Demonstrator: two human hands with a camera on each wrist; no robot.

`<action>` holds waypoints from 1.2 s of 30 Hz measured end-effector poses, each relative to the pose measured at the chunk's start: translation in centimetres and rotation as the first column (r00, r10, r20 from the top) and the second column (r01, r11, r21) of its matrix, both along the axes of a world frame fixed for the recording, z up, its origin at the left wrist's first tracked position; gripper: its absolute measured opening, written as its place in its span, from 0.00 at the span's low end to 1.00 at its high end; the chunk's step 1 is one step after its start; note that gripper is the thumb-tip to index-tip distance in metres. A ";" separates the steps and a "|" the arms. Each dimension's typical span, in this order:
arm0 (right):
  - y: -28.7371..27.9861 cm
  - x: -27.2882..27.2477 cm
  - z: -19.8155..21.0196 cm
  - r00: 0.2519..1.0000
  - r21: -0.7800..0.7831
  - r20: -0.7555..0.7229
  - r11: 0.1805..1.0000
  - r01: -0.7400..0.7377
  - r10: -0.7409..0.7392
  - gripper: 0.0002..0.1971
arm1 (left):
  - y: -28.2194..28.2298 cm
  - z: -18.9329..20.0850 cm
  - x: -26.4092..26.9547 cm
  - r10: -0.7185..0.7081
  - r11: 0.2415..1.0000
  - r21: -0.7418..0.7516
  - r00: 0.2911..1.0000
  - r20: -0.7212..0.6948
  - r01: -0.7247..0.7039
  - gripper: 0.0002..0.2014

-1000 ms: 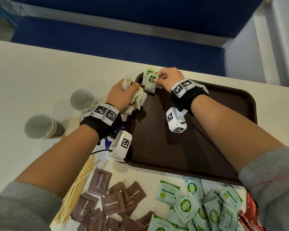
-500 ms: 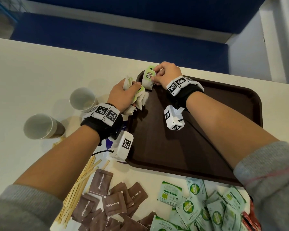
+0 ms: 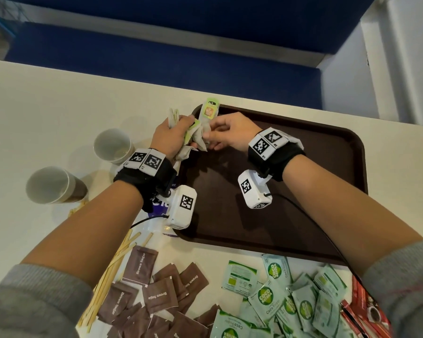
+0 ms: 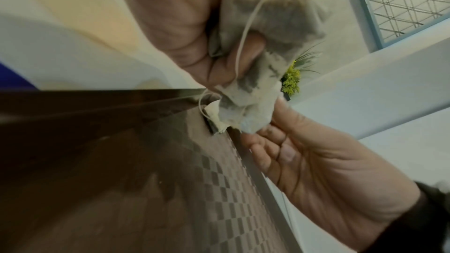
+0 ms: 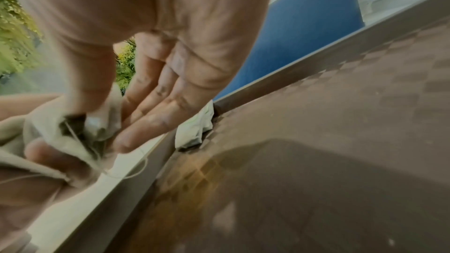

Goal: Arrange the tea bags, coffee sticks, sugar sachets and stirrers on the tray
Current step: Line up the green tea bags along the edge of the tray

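Observation:
My left hand (image 3: 171, 136) grips a bunch of tea bags (image 4: 280, 18) just off the far left corner of the brown tray (image 3: 303, 191). My right hand (image 3: 217, 134) reaches over to it, thumb and fingers pinching one tea bag (image 3: 202, 140) at the bunch's lower end. One tea bag with a green and orange tag (image 3: 210, 112) lies in the tray's far left corner, seen too in the right wrist view as a pale bag (image 5: 194, 128) against the rim. The other contents of my left fist are hidden.
Two paper cups (image 3: 112, 145) (image 3: 51, 185) stand left of the tray. Wooden stirrers (image 3: 108, 276), brown sugar sachets (image 3: 156, 293), green sugar sachets (image 3: 279, 301) and red coffee sticks (image 3: 359, 313) lie along the near edge. A white and purple packet (image 3: 156, 215) lies under my left wrist.
My right hand has let go of the tagged tea bag in the tray's far left corner and come back to the bunch, where it now pinches another bag. My left hand has stayed put.

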State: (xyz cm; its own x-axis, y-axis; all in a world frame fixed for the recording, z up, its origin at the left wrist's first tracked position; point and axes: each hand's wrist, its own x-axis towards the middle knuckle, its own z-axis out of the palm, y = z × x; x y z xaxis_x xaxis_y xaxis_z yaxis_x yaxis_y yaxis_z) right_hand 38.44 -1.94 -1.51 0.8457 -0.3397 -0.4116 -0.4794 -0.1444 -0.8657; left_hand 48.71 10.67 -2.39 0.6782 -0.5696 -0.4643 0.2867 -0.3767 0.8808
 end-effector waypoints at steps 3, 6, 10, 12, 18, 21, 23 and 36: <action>0.3 -0.1 0.2 0.999 0.058 0.026 0.998 0.018 -0.020 0.05 | 0.3 0.1 -0.1 -0.013 1.000 -0.016 1.000 -0.017 0.013 0.12; 0.8 0.1 0.7 0.993 0.054 0.059 0.994 0.095 -0.098 0.07 | 0.2 0.2 -0.1 -0.031 0.999 -0.027 0.998 -0.051 0.030 0.14; 1.4 0.9 0.5 0.980 -0.094 0.080 0.977 0.190 -0.182 0.09 | 0.1 0.4 -0.3 -0.028 0.999 -0.032 0.992 -0.119 0.024 0.19; 1.6 1.1 0.5 0.972 -0.132 0.085 0.965 0.228 -0.218 0.09 | 0.1 0.4 -0.3 -0.017 0.999 -0.036 0.988 -0.153 0.011 0.21; 1.7 1.4 0.4 0.939 -0.065 0.080 0.938 0.340 -0.335 0.08 | 0.0 0.3 -0.3 -0.058 0.994 -0.101 0.969 -0.239 0.035 0.17; 1.7 1.5 0.3 0.914 0.021 0.071 0.917 0.398 -0.398 0.09 | 0.3 0.0 -0.2 -0.066 0.993 -0.110 0.978 -0.197 0.045 0.13; 1.7 1.4 0.2 0.910 0.054 0.082 0.913 0.404 -0.407 0.09 | 0.5 -0.1 0.0 -0.058 0.992 -0.118 0.982 -0.179 0.037 0.15; 0.8 0.7 0.8 0.855 0.110 0.113 0.862 0.495 -0.506 0.14 | 0.9 0.7 0.3 -0.018 0.996 -0.090 0.998 -0.058 0.013 0.06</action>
State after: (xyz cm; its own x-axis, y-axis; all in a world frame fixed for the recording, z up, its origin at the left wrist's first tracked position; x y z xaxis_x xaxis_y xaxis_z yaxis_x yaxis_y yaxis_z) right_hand 39.19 -1.17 -0.76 0.6177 -0.7049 -0.3486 -0.3494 0.1512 -0.9247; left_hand 48.97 11.54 -1.71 0.6418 -0.6210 -0.4500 0.3341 -0.3018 0.8929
